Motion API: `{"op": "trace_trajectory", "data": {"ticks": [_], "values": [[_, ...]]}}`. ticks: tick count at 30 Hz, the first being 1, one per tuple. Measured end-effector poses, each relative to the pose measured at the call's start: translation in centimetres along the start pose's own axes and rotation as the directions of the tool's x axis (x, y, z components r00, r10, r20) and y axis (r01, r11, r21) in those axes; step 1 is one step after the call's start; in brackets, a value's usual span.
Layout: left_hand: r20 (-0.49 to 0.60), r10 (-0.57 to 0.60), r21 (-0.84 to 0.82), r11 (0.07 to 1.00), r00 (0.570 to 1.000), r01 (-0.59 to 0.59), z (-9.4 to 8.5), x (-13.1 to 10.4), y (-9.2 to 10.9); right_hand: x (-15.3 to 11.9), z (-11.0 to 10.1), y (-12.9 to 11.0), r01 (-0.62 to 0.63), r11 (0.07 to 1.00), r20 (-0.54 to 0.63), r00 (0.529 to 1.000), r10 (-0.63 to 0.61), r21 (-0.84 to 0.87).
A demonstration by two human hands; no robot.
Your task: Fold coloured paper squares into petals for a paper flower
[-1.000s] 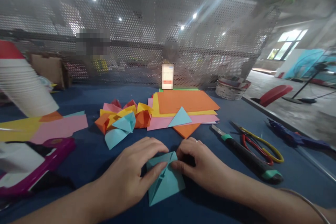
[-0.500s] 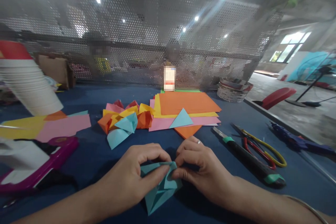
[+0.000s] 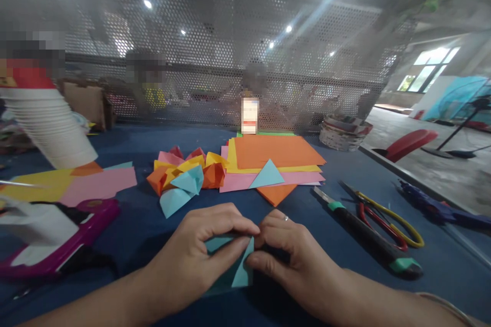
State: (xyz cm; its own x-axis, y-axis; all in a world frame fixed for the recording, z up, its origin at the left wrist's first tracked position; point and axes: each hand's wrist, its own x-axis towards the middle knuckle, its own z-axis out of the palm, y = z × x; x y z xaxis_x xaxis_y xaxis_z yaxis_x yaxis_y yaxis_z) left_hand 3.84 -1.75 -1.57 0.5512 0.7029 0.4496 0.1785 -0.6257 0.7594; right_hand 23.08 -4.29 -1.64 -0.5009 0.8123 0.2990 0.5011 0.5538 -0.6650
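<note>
Head view: the blue paper (image 3: 244, 273) sits between the left hand (image 3: 205, 245) and the right hand (image 3: 289, 245), at the near side of the table (image 3: 153, 133). Its broad face, seen a second ago, gives way to a narrow triangular flap; folding appears in progress. The flap's tip points away from the wearer, its long axis slightly slanted. Left thumb and fingers pinch the sheet; right fingers, curled nearly closed, grip its right edge.
</note>
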Motion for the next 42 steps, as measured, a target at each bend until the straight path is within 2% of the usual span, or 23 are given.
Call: {"op": "trace_trajectory", "data": {"ticks": [3,8,14,17,29,38,42], "values": [[-0.034,0.021,0.004,1.0,0.999,-0.021,0.2,0.1,0.1,0.0,0.3,-0.2,-0.099,0.991,0.028,0.995,0.097,0.09],[-0.018,-0.088,0.033,0.996,0.996,0.088,0.2,0.3,0.4,0.0,0.6,-0.1,-0.168,0.968,0.018,0.986,0.167,0.188],[0.09,-0.229,-0.042,0.971,0.969,0.234,-0.5,0.5,0.3,0.0,0.5,0.0,-0.16,0.976,0.022,0.987,0.159,0.145],[0.109,-0.275,-0.069,0.957,0.955,0.283,-0.5,0.6,0.1,0.0,0.4,0.0,-0.15,0.98,0.03,0.989,0.148,0.132],[0.163,-0.328,-0.04,0.94,0.931,0.338,-0.5,0.8,0.3,0.0,0.5,0.2,-0.134,0.988,0.076,0.989,0.128,0.08],[0.197,-0.424,-0.017,0.9,0.884,0.435,-0.2,0.9,0.3,0.1,0.5,-0.1,-0.178,0.983,0.093,0.979,0.181,-0.041],[0.272,-0.469,-0.087,0.857,0.84,0.507,-0.4,1.1,0.2,0.0,0.4,-0.3,-0.156,0.987,0.092,0.983,0.16,-0.048]]}}
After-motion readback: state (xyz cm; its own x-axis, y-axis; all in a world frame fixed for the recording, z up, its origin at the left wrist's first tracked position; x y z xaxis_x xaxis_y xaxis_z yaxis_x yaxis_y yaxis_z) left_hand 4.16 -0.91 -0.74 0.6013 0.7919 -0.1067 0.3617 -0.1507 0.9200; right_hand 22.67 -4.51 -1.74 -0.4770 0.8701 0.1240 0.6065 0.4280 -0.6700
